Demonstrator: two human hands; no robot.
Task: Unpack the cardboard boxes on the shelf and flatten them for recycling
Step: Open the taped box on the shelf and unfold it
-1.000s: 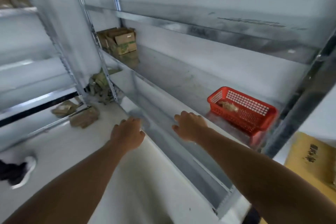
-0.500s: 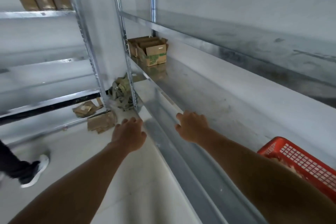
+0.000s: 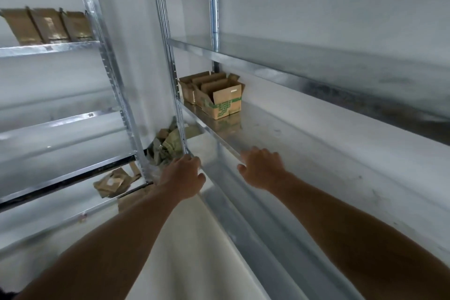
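Observation:
Two open cardboard boxes stand at the far left end of the metal shelf (image 3: 280, 139): a front box with green print (image 3: 222, 102) and a plainer one (image 3: 188, 87) behind it. My left hand (image 3: 181, 175) reaches forward below the shelf's front edge, fingers loosely extended, holding nothing. My right hand (image 3: 261, 169) is stretched out over the shelf's front lip, fingers relaxed, empty. Both hands are well short of the boxes.
Crumpled and flattened cardboard (image 3: 165, 146) lies on the floor by the shelf post, with more pieces (image 3: 113, 181) under the left rack. Several brown cartons (image 3: 48, 25) stand on an upper shelf of the left rack. An upper shelf (image 3: 316, 63) overhangs the boxes.
The view has swung left and moved closer to the boxes; the red basket has left the frame. Both hands have advanced along the shelf toward the boxes.

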